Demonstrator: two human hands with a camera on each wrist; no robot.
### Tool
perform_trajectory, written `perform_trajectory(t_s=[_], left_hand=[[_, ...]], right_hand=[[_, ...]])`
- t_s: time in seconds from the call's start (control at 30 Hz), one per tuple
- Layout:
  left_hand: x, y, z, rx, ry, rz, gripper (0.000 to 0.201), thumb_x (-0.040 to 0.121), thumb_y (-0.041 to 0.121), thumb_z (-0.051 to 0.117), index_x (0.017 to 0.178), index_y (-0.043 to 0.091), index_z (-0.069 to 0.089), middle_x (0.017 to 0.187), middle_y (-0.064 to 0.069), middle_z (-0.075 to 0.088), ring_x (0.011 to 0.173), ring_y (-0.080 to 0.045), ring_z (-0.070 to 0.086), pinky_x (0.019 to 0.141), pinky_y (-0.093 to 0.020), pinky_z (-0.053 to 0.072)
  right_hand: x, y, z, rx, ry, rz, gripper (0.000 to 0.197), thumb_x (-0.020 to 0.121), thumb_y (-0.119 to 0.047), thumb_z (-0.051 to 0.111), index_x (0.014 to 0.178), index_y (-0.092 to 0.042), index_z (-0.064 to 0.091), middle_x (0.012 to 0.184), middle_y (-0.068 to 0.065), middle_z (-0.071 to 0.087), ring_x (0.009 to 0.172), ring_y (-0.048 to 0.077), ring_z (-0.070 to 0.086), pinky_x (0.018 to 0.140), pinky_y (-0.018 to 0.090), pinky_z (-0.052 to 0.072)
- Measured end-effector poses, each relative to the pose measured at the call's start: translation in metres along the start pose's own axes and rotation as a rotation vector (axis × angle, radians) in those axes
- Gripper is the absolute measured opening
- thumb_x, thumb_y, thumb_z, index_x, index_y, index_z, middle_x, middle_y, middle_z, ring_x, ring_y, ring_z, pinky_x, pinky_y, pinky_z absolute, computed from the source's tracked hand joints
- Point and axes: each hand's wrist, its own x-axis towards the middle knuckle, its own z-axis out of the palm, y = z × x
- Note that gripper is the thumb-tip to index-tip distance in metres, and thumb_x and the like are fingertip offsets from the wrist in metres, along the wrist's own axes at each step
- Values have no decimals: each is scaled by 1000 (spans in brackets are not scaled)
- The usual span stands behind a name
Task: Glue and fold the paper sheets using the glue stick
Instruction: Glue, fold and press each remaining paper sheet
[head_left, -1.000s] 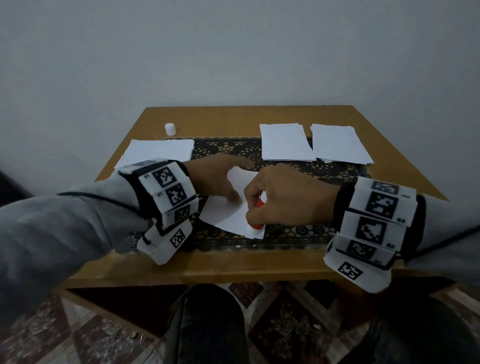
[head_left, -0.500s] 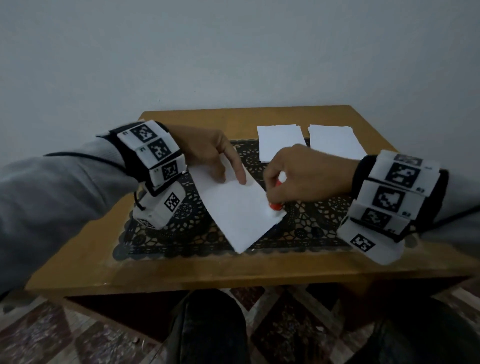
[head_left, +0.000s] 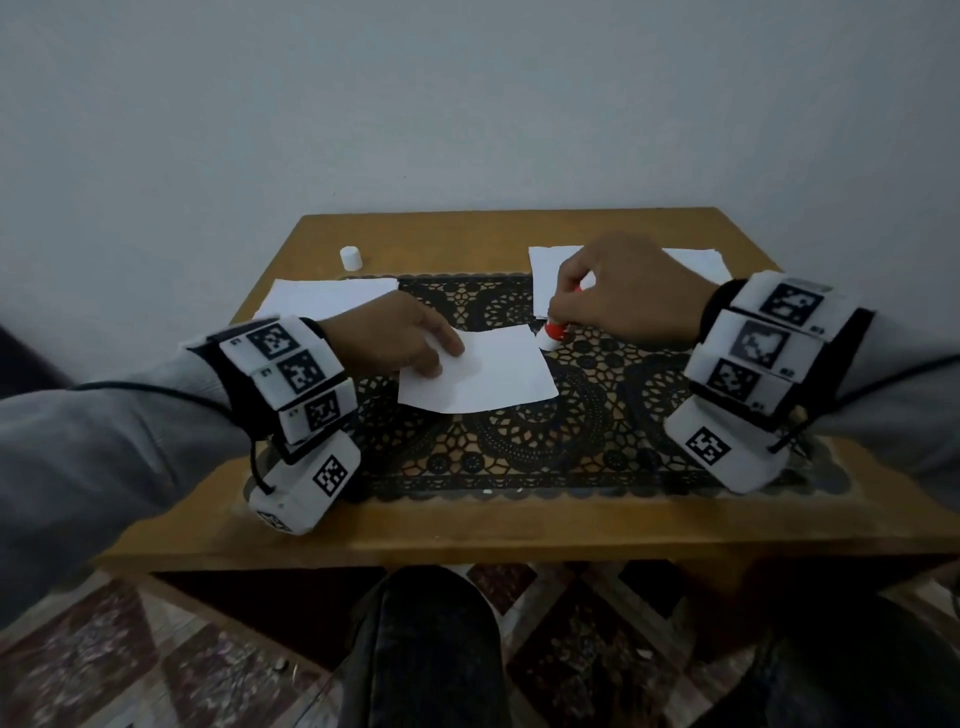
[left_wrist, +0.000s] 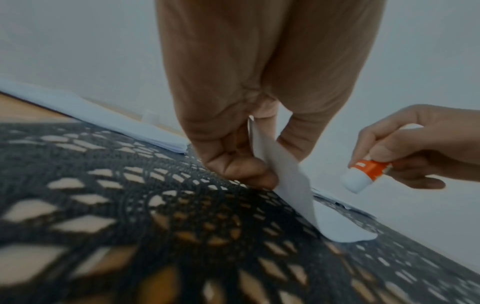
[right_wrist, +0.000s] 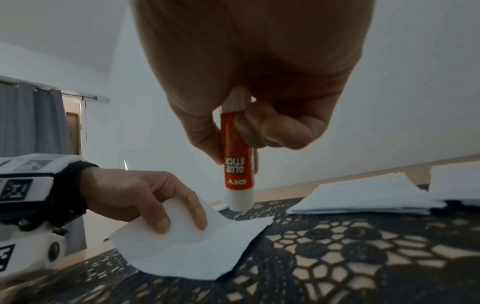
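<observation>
A white paper sheet (head_left: 483, 376) lies on the black lace mat (head_left: 597, 415). My left hand (head_left: 441, 358) pinches its left edge between thumb and fingers, and the left wrist view shows that edge (left_wrist: 285, 181) lifted off the mat. My right hand (head_left: 571, 293) grips an orange and white glue stick (head_left: 553, 332) upright, tip down. The tip is just past the sheet's far right corner. In the right wrist view the glue stick (right_wrist: 237, 164) hangs over the mat behind the sheet (right_wrist: 194, 246), beside the left hand (right_wrist: 155, 197).
A small white cap (head_left: 350, 258) stands at the back left of the wooden table (head_left: 467, 535). A pile of white sheets (head_left: 332, 296) lies at the back left. Two more piles (head_left: 545, 270) (head_left: 698, 260) lie at the back right, partly under my right hand.
My right hand has carried the glue stick from the sheet's near edge to beyond its far right corner. My left hand went from pressing the sheet to pinching its left edge, and the sheet turned.
</observation>
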Motion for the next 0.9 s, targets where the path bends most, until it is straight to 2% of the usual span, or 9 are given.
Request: perform_trajectory(t_s=[0.07,0.17,0.23,0.33,0.47,0.6,0.77,0.9], left_hand=[[1,-1,3,37,18,23,24,82,14,71,104,24,73,128,3,58,114,-17,53,104,-34,40],[2,-4,9,92,37,62,24,80,26,75,103,26,72,126,7,59,115,-14,51,103,-34,38],[2,-3,12,140,44,75,27,76,30,78,103,27,70,127,6,56,116,-15,49,99,-32,38],[2,0,13,200,53,84,32,74,29,80,103,24,67,130,4,53,119,-17,45,95,-29,35],[2,4,12,233,41,89,33,76,29,79,105,23,65,133,3,52,121,-17,44,93,-27,33],[3,5,12,256,17,92,33,77,28,77,106,21,64,134,2,51,121,-18,45,91,-25,32],[4,6,12,266,-1,94,30,77,28,77,104,21,65,134,2,51,122,-18,44,92,-27,32],[5,6,11,264,-4,91,30,77,27,77,104,19,65,134,2,51,122,-18,44,96,-30,33]], right_hand=[[7,-2,7,4,6,12,18,80,-33,66,70,-20,72,84,1,69,73,14,56,67,33,47],[17,-7,14,-37,3,-3,17,80,-31,67,67,-21,71,83,4,70,78,21,62,70,38,51],[24,-8,18,-67,-1,-5,17,83,-29,66,70,-18,71,86,3,69,81,21,61,65,33,48],[34,-8,23,-100,3,19,16,86,-29,65,76,-16,70,88,3,65,79,15,55,53,22,37],[42,-9,30,-116,-33,28,21,85,-29,65,85,-10,73,92,8,66,83,19,57,58,26,40],[45,-12,32,-137,-37,4,20,84,-28,66,78,-9,72,96,11,69,81,20,59,64,28,45],[42,-15,30,-153,-70,0,23,85,-28,66,79,-6,71,87,11,69,71,16,53,55,25,39],[37,-12,28,-142,-92,-3,27,84,-26,65,81,0,72,83,18,67,68,18,51,61,29,41]])
